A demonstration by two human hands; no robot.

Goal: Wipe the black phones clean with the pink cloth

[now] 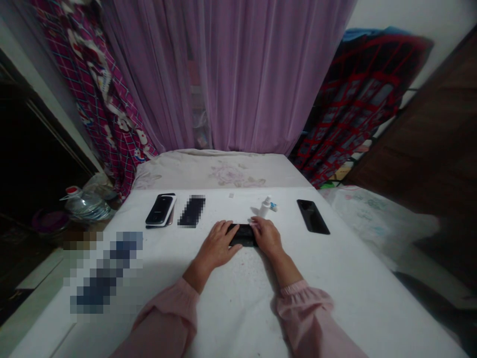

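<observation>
In the head view, we saw the left hand (219,243) clasped around the left end of a black device (244,234); the right hand (268,237) was closed on its right end, thumb hidden from us; the device lay low at the middle of a white cloth (238,308); we judged that a forward nudge could have toppled the white bottle (265,207) just beyond the right hand.
</observation>
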